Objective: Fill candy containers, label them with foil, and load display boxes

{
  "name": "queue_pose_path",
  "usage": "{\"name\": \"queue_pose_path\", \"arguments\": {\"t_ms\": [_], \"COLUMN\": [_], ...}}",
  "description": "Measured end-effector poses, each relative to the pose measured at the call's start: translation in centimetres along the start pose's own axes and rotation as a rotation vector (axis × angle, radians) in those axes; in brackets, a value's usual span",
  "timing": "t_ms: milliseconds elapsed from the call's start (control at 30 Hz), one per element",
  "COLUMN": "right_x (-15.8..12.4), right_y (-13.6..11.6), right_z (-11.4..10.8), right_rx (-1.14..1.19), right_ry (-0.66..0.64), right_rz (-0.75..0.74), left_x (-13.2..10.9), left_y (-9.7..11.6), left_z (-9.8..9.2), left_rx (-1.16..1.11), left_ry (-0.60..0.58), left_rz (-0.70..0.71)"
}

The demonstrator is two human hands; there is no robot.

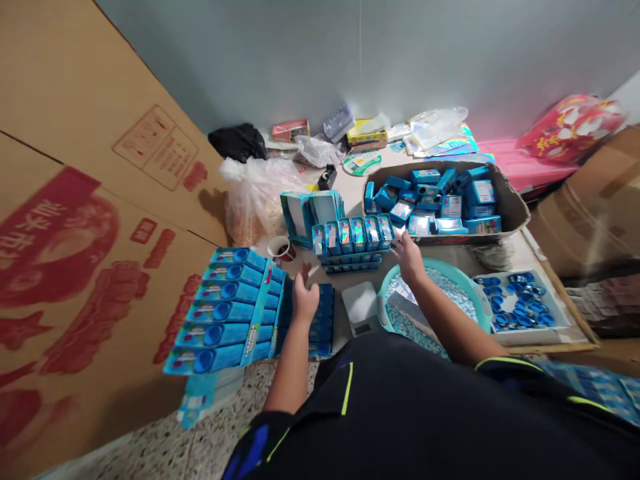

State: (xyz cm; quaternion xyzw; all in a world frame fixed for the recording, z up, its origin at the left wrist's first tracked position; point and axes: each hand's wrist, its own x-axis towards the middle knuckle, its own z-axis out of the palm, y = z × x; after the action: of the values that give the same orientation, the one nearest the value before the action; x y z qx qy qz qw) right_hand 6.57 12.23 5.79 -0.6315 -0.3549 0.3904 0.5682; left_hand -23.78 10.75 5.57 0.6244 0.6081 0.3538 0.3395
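Observation:
My left hand (305, 297) is raised with its fingers apart and holds nothing I can see. It hovers over a dark blue stack of boxes (323, 320), beside a tall tiered block of blue packs (233, 307) with round blue caps. My right hand (410, 260) reaches over the rim of a turquoise basin (480, 293), fingers stretched toward the right end of a row of small blue boxes with shiny fronts (357, 233). Whether those fingertips touch the row is unclear. Pale blue pellets (453, 287) fill the basin, and a clear scoop-like piece (407, 303) lies on them.
A cardboard tray (513, 203) of loose blue boxes stands behind the basin. On the right is a white tray (557, 317) of blue caps. A white scale-like device (360, 303), a cup (281, 249) and folded blue cartons (300, 217) stand nearby. Large cardboard boxes (100, 200) wall the left.

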Motion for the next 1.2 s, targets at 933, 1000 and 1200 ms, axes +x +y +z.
{"name": "queue_pose_path", "arguments": {"t_ms": [933,1000,1200], "right_x": [-17.2,-18.0,-19.2], "right_y": [4.6,5.3,6.8], "right_z": [-19.2,-19.3,-18.4], "right_rx": [-1.043,-0.981,-0.789], "right_ry": [-0.313,-0.282,-0.129], "right_rz": [0.143,0.134,0.073], "left_x": [-8.6,-8.5,-8.8], "left_y": [7.7,8.8,11.5], "left_z": [16.2,17.3,22.1], "left_rx": [0.037,0.057,0.400], "left_ry": [-0.836,-0.885,-0.881], "left_rz": [0.845,0.899,1.056]}}
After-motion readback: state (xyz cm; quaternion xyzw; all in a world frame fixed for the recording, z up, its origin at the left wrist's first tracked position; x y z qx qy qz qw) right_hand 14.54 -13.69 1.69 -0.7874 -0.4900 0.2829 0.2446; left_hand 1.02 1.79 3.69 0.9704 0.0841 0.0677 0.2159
